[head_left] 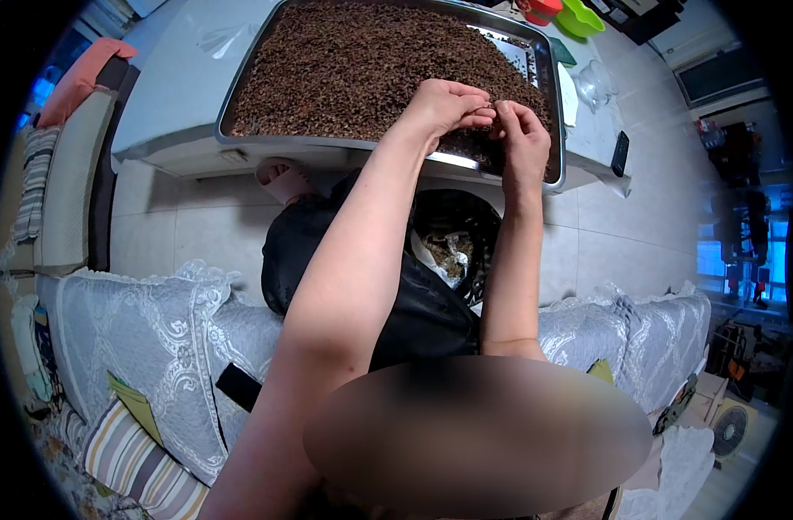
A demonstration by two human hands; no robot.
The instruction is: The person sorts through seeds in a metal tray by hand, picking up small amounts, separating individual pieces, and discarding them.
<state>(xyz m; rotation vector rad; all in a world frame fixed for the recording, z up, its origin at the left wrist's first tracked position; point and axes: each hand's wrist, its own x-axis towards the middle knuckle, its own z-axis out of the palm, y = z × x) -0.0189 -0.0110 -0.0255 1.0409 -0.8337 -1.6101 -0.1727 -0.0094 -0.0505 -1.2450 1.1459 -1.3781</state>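
A large metal tray (230, 106) on the table holds a thick layer of small brown dried pieces (353, 69). Over its front right part, my left hand (448, 108) and my right hand (523, 139) meet at the fingertips. The fingers of my left hand are bent together, palm partly turned up, and whatever they hold is too small to name. My right hand pinches with thumb and index finger close beside them; what is in the pinch cannot be made out. A bare patch of the tray shows at the back right.
Below the table edge stands a black bin (453, 247) with a lining and debris, between my arms. On the table's right are a glass bowl (596, 85), a black remote (620, 153) and a green bowl (578, 17). A lace-covered sofa (145, 321) lies nearest.
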